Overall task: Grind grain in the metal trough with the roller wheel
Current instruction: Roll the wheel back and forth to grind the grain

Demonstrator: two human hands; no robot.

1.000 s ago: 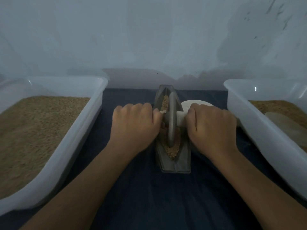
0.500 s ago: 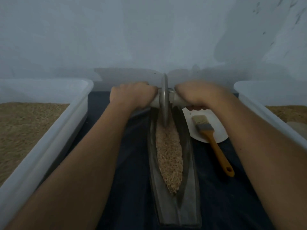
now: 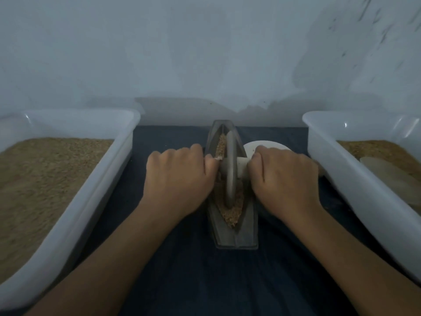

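Note:
A long boat-shaped metal trough (image 3: 247, 226) lies lengthwise on the dark cloth in the middle. Brown grain (image 3: 231, 214) fills its groove. A grey roller wheel (image 3: 230, 169) stands upright in the groove near the middle of the trough. Its pale axle (image 3: 242, 164) sticks out to both sides. My left hand (image 3: 178, 181) grips the left end of the axle, fingers curled over it. My right hand (image 3: 286, 179) grips the right end the same way. Both hands hide the axle ends.
A white tub (image 3: 75, 213) full of grain stands on the left. Another white tub (image 3: 355, 179) with grain and a pale scoop (image 3: 391, 179) stands on the right. A white plate (image 3: 257, 147) lies behind my right hand. A wall rises just beyond the trough.
Half a second ago the wheel was at the trough's far end with my arms stretched out. Both hands have drawn it back toward me to the middle, where it was a second ago.

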